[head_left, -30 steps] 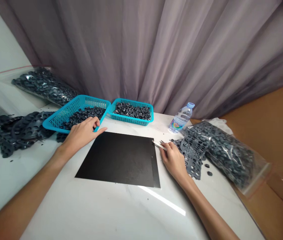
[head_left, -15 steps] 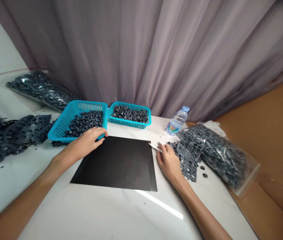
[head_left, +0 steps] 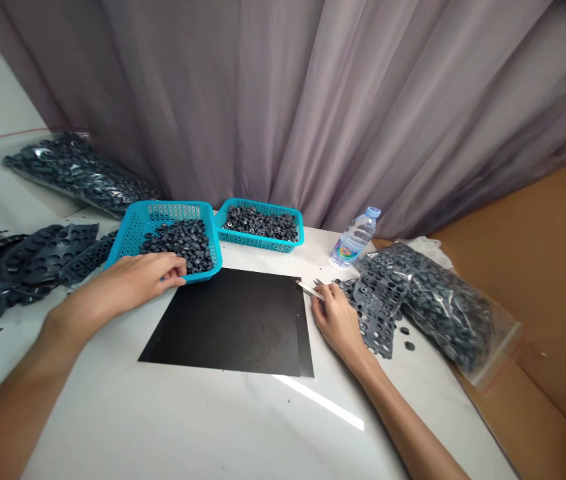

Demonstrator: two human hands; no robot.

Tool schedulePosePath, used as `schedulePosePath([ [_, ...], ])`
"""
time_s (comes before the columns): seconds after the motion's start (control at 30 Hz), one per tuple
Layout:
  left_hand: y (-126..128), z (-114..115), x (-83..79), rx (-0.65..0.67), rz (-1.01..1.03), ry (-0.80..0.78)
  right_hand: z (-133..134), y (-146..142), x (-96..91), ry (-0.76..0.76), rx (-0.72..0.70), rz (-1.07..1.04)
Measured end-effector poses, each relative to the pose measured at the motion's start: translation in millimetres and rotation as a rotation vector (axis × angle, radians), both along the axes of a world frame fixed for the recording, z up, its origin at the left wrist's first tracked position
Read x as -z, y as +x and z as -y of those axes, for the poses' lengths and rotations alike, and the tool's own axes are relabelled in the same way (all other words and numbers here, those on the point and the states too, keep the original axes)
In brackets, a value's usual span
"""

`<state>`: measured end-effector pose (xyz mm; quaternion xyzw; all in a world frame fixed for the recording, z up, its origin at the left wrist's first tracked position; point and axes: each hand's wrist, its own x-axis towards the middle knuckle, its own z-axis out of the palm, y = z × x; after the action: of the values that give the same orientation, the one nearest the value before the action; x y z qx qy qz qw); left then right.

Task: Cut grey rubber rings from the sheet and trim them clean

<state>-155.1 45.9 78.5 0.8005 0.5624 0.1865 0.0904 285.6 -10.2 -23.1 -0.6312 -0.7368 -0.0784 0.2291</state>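
Note:
My left hand [head_left: 145,279] lies over the front rim of the larger blue plastic basket [head_left: 127,230], its fingers curled over the edge and the thumb low on the outside. Small black ring-like rubber pieces [head_left: 190,240] fill much of that basket. My right hand [head_left: 335,313] rests on the table at the right edge of a black sheet [head_left: 233,323]. It is closed on a pair of tweezers [head_left: 311,291], whose tips point left over the sheet's upper right corner. Beside this hand lies a perforated black rubber sheet [head_left: 380,303].
A smaller blue basket [head_left: 257,244] of black pieces stands at the back. Right of it are a water bottle [head_left: 355,240] and a filled clear bag [head_left: 453,310]. Another filled bag [head_left: 83,173] and punched rubber scraps [head_left: 37,260] lie at left. A grey curtain [head_left: 263,100] hangs behind.
My left hand has moved left along the larger basket's front rim, from its right corner. That basket has turned slightly and shifted right. My right hand stays put with the tweezers.

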Motion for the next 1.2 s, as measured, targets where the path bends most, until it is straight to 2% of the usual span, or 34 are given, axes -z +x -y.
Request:
schedulePosePath([
  [0.13, 40, 6, -7.5, 0.183, -0.111, -0.106, 0, -1, 0.1, -0.003, 0.001, -0.002],
  [0.2, 67, 12, -6.2, 0.258, -0.14, -0.035, 0, -1, -0.1, -0.008, 0.004, -0.004],
  [0.3, 102, 22, 3.9, 0.313, -0.209, 0.184, 0, 0, 0.2, -0.012, 0.003, -0.006],
  [0.47, 147, 31, 17.8, 0.38, -0.198, 0.224, 2, 0, 0.6, -0.006, -0.017, -0.014],
  [0.53, 166, 32, 17.7, 0.452, -0.167, 0.224, 3, 0, 0.2, 0.001, -0.023, -0.02],
  [0.67, 193, 27, 9.3, 0.512, -0.125, 0.223, 3, 0, -0.9, 0.013, -0.015, -0.019],
  [0.77, 183, 7, -2.0, 0.489, -0.092, 0.211, 3, 0, -1.5, 0.002, 0.0, -0.009],
  [0.9, 129, -40, -9.1, 0.344, -0.088, 0.169, 7, 0, -3.8, -0.035, 0.008, -0.008],
  [0.97, 100, -63, -5.4, 0.278, -0.102, 0.133, 9, -2, -6.3, -0.059, 0.011, -0.014],
  [1.03, 79, -80, 1.5, 0.276, -0.118, 0.08, 11, -3, -9.4, -0.084, 0.02, -0.022],
  [1.2, 61, -99, 13.3, 0.227, -0.141, 0.038, 14, -1, -16.6, -0.139, 0.042, -0.069],
])
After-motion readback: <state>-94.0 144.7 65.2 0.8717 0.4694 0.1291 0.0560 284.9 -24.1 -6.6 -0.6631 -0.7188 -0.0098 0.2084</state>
